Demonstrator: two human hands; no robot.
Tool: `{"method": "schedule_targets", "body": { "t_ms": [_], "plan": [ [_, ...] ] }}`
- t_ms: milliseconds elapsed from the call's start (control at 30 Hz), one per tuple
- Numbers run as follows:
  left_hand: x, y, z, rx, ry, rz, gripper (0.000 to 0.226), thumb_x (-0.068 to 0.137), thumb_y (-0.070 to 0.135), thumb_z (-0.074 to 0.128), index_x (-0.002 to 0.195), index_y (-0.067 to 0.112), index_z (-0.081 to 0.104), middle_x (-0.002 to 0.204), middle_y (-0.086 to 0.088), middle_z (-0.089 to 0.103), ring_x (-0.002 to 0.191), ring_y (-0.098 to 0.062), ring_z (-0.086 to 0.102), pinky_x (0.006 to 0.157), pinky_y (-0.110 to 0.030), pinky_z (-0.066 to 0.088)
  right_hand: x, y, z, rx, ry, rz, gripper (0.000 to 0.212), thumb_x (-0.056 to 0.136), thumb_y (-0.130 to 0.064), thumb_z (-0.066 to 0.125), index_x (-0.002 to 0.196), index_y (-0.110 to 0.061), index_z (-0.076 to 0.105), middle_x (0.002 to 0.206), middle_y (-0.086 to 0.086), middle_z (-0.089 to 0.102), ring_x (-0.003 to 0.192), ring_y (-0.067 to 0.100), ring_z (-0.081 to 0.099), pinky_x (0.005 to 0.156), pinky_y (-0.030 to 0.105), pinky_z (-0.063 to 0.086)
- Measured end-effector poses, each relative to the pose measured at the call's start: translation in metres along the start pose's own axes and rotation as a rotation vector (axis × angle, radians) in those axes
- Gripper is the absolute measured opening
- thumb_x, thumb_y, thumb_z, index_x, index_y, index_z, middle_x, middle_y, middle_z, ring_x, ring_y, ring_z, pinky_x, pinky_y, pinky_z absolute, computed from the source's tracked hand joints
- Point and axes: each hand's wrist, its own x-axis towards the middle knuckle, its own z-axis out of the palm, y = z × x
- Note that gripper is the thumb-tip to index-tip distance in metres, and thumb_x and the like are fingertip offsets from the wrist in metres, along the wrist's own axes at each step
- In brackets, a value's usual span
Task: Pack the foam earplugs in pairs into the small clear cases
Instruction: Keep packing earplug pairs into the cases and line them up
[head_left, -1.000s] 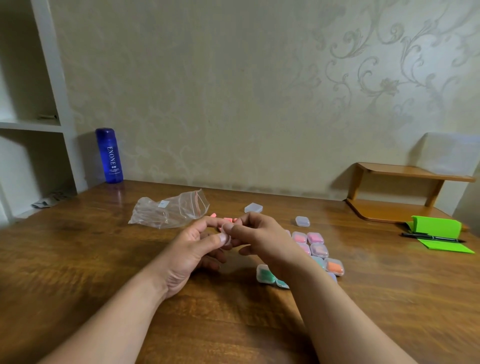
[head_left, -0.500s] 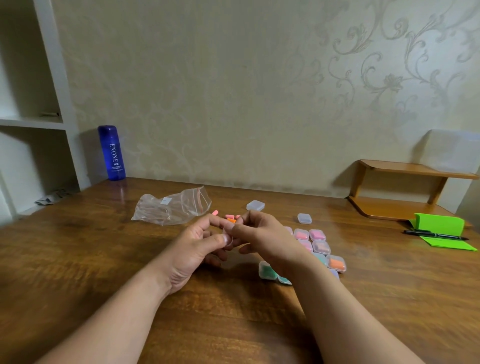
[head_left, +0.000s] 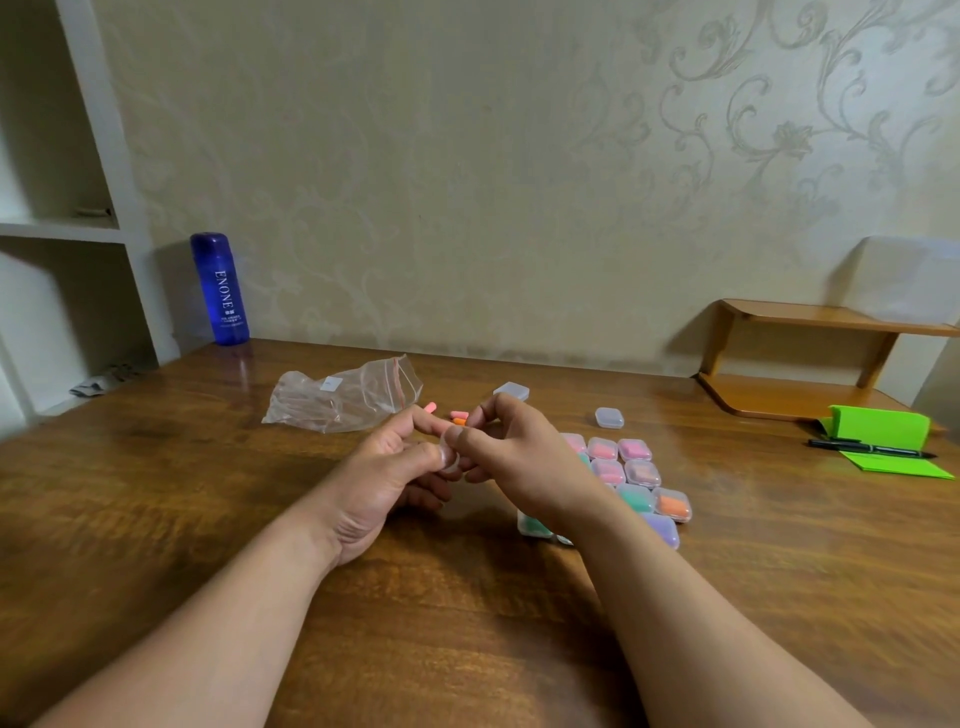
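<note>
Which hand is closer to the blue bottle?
Left. The blue bottle stands well off to the left of the left hand and farther back. The right hand is farther right again; both pinch one small clear case.

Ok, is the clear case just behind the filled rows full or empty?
Empty, apparently: the clear case shows no colour inside, unlike the filled cases nearby.
</note>
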Motion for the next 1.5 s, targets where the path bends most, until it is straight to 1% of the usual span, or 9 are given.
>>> {"method": "schedule_targets", "body": {
  "t_ms": [200,533,700,833,1033,1133,1267,1367,1500],
  "plan": [
    [0.001,-0.003,-0.003,-0.019,-0.007,-0.017,0.031,0.082,0.026,0.077,0.11,0.016,0.074,0.122,-0.009,0.066,0.083,-0.026,0.07,0.071,-0.036,0.06,-0.002,0.001,0.002,-0.027,-0.002,-0.01,0.033,0.097,-0.037,0.076,0.111,-0.012,0.061,0.101,0.012,0.078,0.093,0.029,0.078,0.086,0.052,0.065],
    [0.013,0.005,-0.004,-0.129,0.007,-0.075,0.023,0.104,0.005,0.058,0.124,0.009,0.068,0.11,-0.019,0.076,0.081,-0.026,0.069,0.071,-0.036,0.062,0.0,-0.005,-0.006,0.024,0.095,0.061,0.011,0.103,-0.022,0.064,0.111,-0.015,0.065,0.101,0.006,0.075,0.085,0.015,0.076,0.075,0.04,0.066],
    [0.017,0.002,0.004,-0.181,0.023,-0.119,0.026,0.101,-0.002,0.062,0.124,0.008,0.065,0.116,-0.017,0.078,0.087,-0.029,0.074,0.08,-0.039,0.066,-0.001,0.0,-0.002,-0.368,0.322,0.066,0.012,0.104,-0.029,0.06,0.1,-0.025,0.07,0.091,-0.006,0.074,0.083,0.015,0.073,0.069,0.033,0.059],
    [0.006,0.005,0.013,-0.191,-0.065,-0.201,0.037,0.099,-0.01,0.059,0.133,0.004,0.06,0.122,-0.029,0.074,0.091,-0.027,0.075,0.081,-0.036,0.067,-0.008,0.002,-0.009,-0.435,0.35,0.022,0.013,0.104,-0.023,0.063,0.098,-0.024,0.075,0.086,-0.01,0.074,0.078,0.007,0.069,0.065,0.022,0.049],
    [-0.007,0.006,0.015,-0.037,-0.327,-0.267,0.034,0.099,-0.012,0.041,0.121,0.003,0.062,0.09,-0.009,0.069,0.072,-0.016,0.059,0.06,-0.025,0.047,-0.009,0.001,0.005,-0.468,0.149,-0.096,0.014,0.105,-0.03,0.065,0.106,-0.028,0.079,0.098,-0.012,0.072,0.091,0.002,0.066,0.075,0.022,0.049],
    [-0.005,0.01,0.013,-0.096,-0.317,-0.309,0.024,0.113,0.02,0.042,0.122,0.009,0.061,0.08,-0.005,0.063,0.066,-0.016,0.051,0.057,-0.026,0.035,-0.012,-0.002,-0.002,-0.328,0.138,-0.083,0.016,0.107,-0.029,0.065,0.107,-0.025,0.08,0.092,-0.01,0.075,0.086,0.004,0.07,0.074,0.022,0.054],
    [0.007,0.013,0.005,-0.175,-0.037,-0.323,0.056,0.11,0.063,0.041,0.125,0.015,0.066,0.072,-0.003,0.061,0.058,-0.013,0.047,0.05,-0.024,0.029,-0.008,-0.004,-0.007,-0.216,0.246,-0.026,0.024,0.108,-0.038,0.061,0.102,-0.025,0.081,0.09,-0.007,0.078,0.078,0.003,0.067,0.071,0.027,0.051],
    [0.015,0.013,-0.006,-0.319,0.203,-0.301,0.061,0.109,0.063,0.043,0.126,0.011,0.07,0.076,-0.006,0.065,0.059,-0.014,0.051,0.051,-0.024,0.034,0.004,-0.008,-0.017,-0.25,0.394,0.053,0.017,0.106,-0.035,0.065,0.105,-0.026,0.079,0.09,-0.007,0.078,0.081,0.009,0.071,0.068,0.031,0.052],
    [0.017,0.013,-0.011,-0.481,0.311,-0.321,0.056,0.107,0.057,0.049,0.125,0.01,0.074,0.085,-0.01,0.072,0.071,-0.019,0.061,0.056,-0.026,0.048,0.028,-0.011,-0.017,-0.513,0.355,0.121,0.011,0.104,-0.028,0.065,0.108,-0.026,0.075,0.095,-0.011,0.074,0.089,0.011,0.069,0.063,0.025,0.045]
  ]
}}
